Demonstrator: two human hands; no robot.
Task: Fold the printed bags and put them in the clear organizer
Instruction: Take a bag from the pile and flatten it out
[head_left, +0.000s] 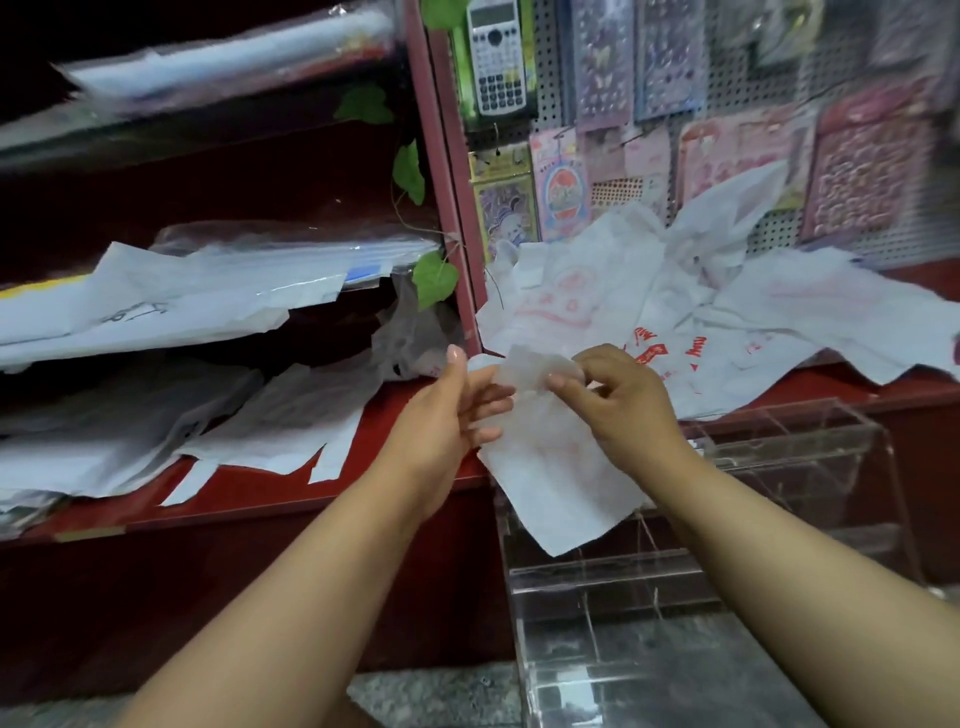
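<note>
Both my hands hold one white printed bag (550, 483) in the air above the red shelf edge. My left hand (457, 410) grips its upper left part with curled fingers. My right hand (618, 400) pinches its top edge, and the bag's lower end hangs down over the clear organizer (810, 467). The organizer stands at the lower right, with thin dividers visible inside it. A heap of white bags with red print (670, 317) lies on the shelf behind my hands.
Red shelves (291, 493) on the left carry stacks of white paper and plastic sheets (171, 306). A perforated panel (779, 228) at the back right holds sticker packs and a calculator (496, 57). Green vine leaves (434, 278) hang by the red post.
</note>
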